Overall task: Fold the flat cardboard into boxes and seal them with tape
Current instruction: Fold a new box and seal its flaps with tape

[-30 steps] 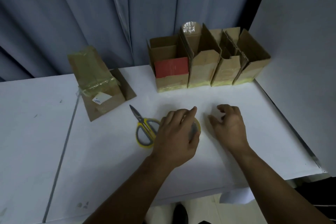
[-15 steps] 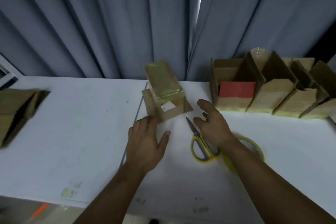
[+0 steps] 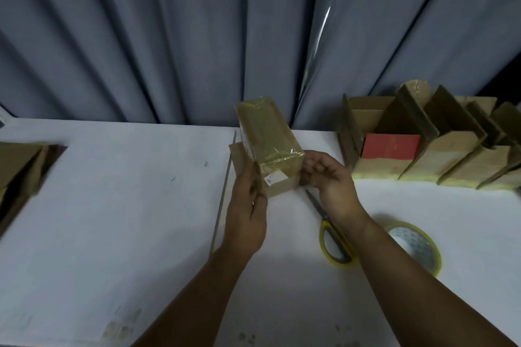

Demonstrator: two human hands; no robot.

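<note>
A tape-wrapped cardboard box (image 3: 267, 144) with a white label stands on a flat cardboard piece near the middle of the white table (image 3: 112, 205). My left hand (image 3: 248, 214) lies edge-on with straight fingers against the box's left side. My right hand (image 3: 329, 180) is at the box's lower right, fingers loosely curled with their tips touching its side. A roll of clear tape (image 3: 414, 248) lies on the table by my right forearm. Yellow-handled scissors (image 3: 335, 242) lie under my right wrist.
A row of several open folded boxes (image 3: 451, 158) stands at the back right, one with a red panel (image 3: 390, 146). A stack of flat cardboard (image 3: 19, 166) lies at the left edge. Grey curtains hang behind the table.
My left hand left the tape roll. Both hands moved left to the taped box and now flank it. The view swung left, bringing the flat cardboard stack into sight.
</note>
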